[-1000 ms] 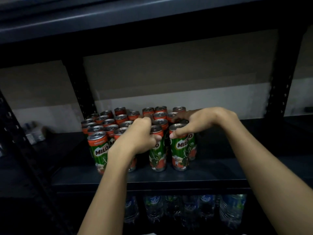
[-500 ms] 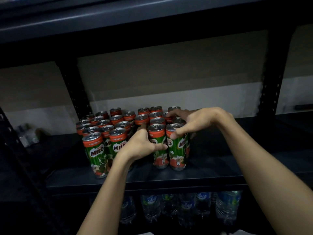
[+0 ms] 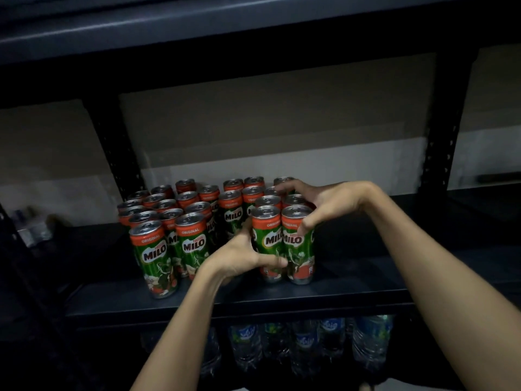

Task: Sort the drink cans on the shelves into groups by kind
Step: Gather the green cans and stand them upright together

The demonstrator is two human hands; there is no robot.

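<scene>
Left hand (image 3: pixel 239 256): curled round front-left can (image 3: pixel 266 244), thumb across its base.
Right hand (image 3: pixel 324 204): fingers spread, clasping can block (image 3: pixel 296 238).
Cans: upright on shelf (image 3: pixel 352 280).

The cans (image 3: pixel 159 252) read "MILO" and "ORIGINAL".

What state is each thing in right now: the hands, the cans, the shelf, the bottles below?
Left hand: curled round the front can of the right cluster, thumb across its lower front.
Right hand: draped over the right cluster, thumb pressing the front right can.
Right cluster of cans: upright, packed tight, between both hands.
Left cluster of cans: upright, untouched, standing in rows.
Shelf: dark, carrying both clusters.
Water bottles: upright on the lower shelf.
</scene>
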